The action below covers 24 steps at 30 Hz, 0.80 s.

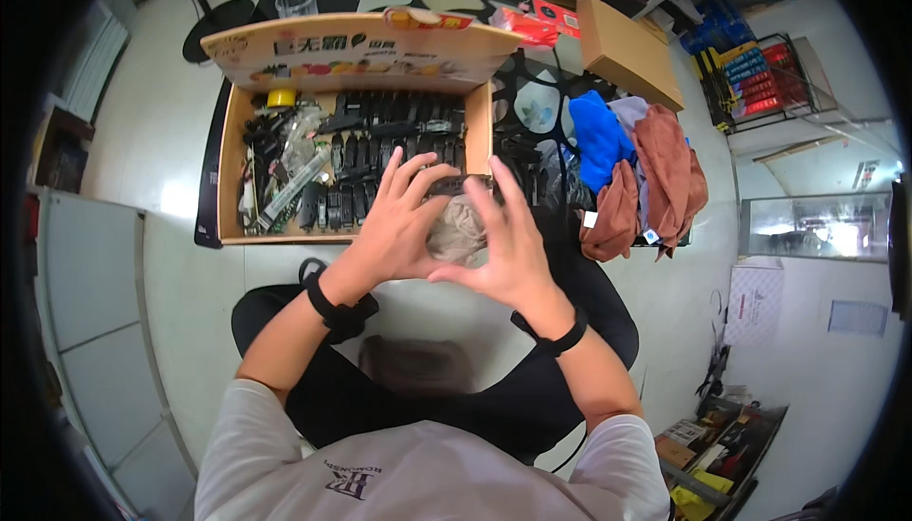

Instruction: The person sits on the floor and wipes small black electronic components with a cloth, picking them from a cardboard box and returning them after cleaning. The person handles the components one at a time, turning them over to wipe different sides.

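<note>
Both my hands are raised in front of the cardboard box (351, 238), palms turned toward each other. My left hand (401, 227) has its fingers curved and spread apart. My right hand (513, 253) is open too, fingers stretched upward, its thumb close to the left thumb. In the gap between the hands shows a crumpled beige bundle (458, 232) that looks like cloth. The fingers partly cover it, and I cannot tell whether they touch it. Behind the hands, the box holds several rows of black clip-like pieces (356, 155).
Clear plastic bags (302, 136) and a yellow roll (281, 98) lie in the box's left part. Blue cloth (600, 141) and brown cloths (665, 160) are heaped to the right. Behind stand a brown carton (627, 51) and a drinking glass (296, 0).
</note>
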Tool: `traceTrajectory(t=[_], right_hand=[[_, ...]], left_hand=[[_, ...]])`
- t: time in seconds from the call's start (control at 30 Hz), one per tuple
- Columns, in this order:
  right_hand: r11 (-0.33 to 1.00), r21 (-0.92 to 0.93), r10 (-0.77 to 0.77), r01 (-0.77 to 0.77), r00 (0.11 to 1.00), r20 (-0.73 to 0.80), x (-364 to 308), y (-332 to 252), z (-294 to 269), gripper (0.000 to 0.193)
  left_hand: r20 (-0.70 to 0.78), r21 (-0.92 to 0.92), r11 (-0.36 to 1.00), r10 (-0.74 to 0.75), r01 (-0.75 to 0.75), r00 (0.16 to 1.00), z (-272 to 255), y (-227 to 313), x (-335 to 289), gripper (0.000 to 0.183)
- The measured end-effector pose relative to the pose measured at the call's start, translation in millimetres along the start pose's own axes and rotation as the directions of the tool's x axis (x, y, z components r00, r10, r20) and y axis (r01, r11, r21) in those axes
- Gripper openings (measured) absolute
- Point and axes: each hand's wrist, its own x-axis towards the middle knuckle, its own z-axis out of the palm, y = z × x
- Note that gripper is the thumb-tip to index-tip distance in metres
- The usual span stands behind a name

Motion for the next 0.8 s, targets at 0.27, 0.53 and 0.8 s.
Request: traceTrajectory(t=[0.27,0.53,0.8], right_hand=[[0.975,-0.18,-0.118,0.128,0.991,0.065,-33,9,48,0.1],[0.968,-0.192,-0.182,0.161,0.979,-0.093,-41,0,72,0.074],[0.94,-0.288,-0.199,0.183,0.98,-0.027,-38,2,43,0.071]], left_hand=[[0.022,-0.041,0.998,-0.056,0.056,0.998,-10,-5,-25,0.075],[-0.04,-0.008,0.994,-0.112,0.112,0.993,-1,5,-43,0.078],[-0.015,0.051,0.998,-0.033,0.033,0.999,-9,5,-43,0.083]])
